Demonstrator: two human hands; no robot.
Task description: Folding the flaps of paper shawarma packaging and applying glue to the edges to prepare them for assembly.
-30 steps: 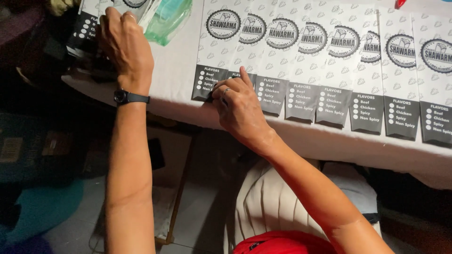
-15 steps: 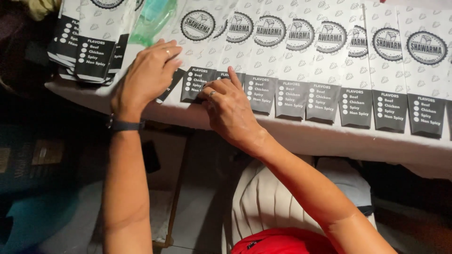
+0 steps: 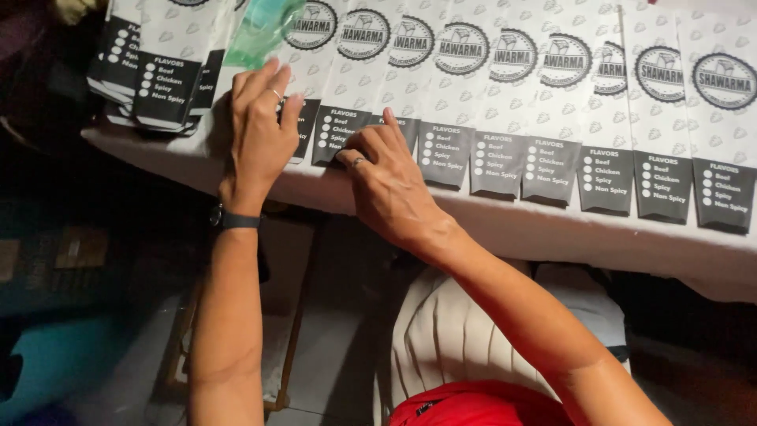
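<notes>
Bags [image 3: 505,118]: white paper with black lower panels, laid overlapping in a row along the table edge [image 3: 505,229].
Left hand [image 3: 264,126]: flat, fingers together, pressing on the leftmost bags of the row.
Right hand [image 3: 386,177]: fingers curled, fingertips pinching a bag's black panel.
Stack [image 3: 150,75]: more bags, left of the row.
Wristband [image 3: 233,219]: dark, on left wrist.

Both hands — left hand [image 3: 262,126], right hand [image 3: 386,177] — press paper bags [image 3: 505,102] on the table [image 3: 505,229].

bags [image 3: 552,118] in row on table [image 3: 505,229] | stack [image 3: 150,71] at left end
</notes>
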